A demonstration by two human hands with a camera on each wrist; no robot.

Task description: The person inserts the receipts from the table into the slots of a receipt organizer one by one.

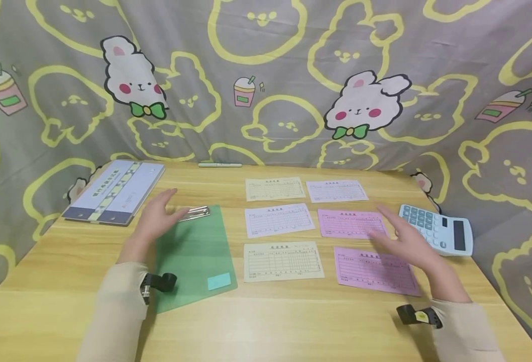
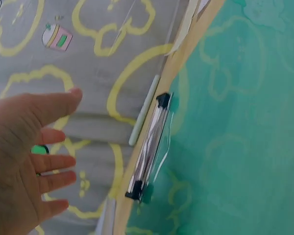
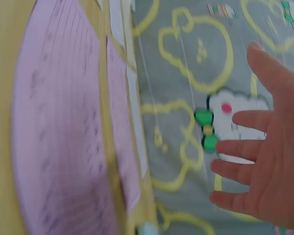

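My left hand (image 1: 158,217) hovers above the upper left of a green clipboard (image 1: 198,254), with its fingers extended and nothing held. The clipboard's metal clip (image 2: 149,147) shows fully in the left wrist view. A blue sticky note (image 1: 219,281) lies at its lower right corner. My right hand (image 1: 408,239) is held over two pink printed slips, the upper pink slip (image 1: 347,223) and the lower pink slip (image 1: 374,274). Its fingers are spread and grip nothing. In the right wrist view, the palm and straight fingers show clear of the paper.
White and cream slips (image 1: 284,261) lie in rows mid-table. A light blue calculator (image 1: 446,234) sits right, partly behind my right hand. A banded notebook (image 1: 118,191) lies far left. A marker (image 1: 220,165) lies at the back edge, before a patterned curtain (image 1: 284,75).
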